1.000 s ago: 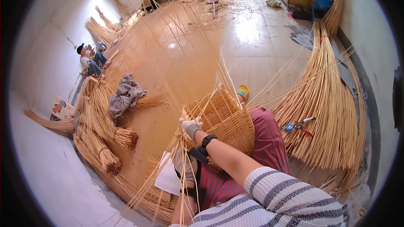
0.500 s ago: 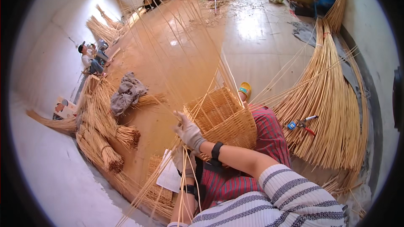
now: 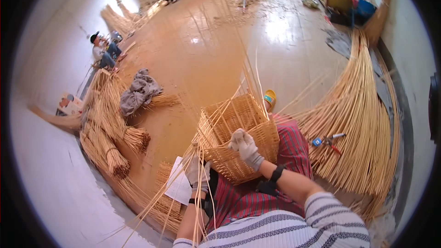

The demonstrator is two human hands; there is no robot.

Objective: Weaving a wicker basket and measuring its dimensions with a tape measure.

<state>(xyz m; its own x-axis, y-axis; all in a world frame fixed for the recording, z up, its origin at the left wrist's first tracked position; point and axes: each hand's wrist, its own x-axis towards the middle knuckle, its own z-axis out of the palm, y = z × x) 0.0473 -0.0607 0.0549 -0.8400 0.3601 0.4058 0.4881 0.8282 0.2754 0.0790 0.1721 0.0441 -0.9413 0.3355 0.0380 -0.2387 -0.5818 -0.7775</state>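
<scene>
Basket [image 3: 225, 164] on the person's lap, tilted, its mouth turned up and away; striped trousers [image 3: 295, 144] beneath and to its right. Both hands gloved. Right hand [image 3: 245, 148] at the near wall, fingers curled in close together; could not tell whether a strand was pinched there. Left hand [image 3: 196, 172] by the near left corner, partly hidden behind loose strands [image 3: 198, 204]; its grip could not be made out.

Handling, by my judgement: light for its bulk, walls springy but fairly stiff, dry and not slippery; loose ends probably whippy and apt to snag or crack if bent sharply. Best hold seemed a woven corner or the firm lower wall, not the free ends.

Looks: honey-tan, boxy, close rows of weave, paler strands slanting across the mouth, long thin ends rising beyond the far rim.
</scene>
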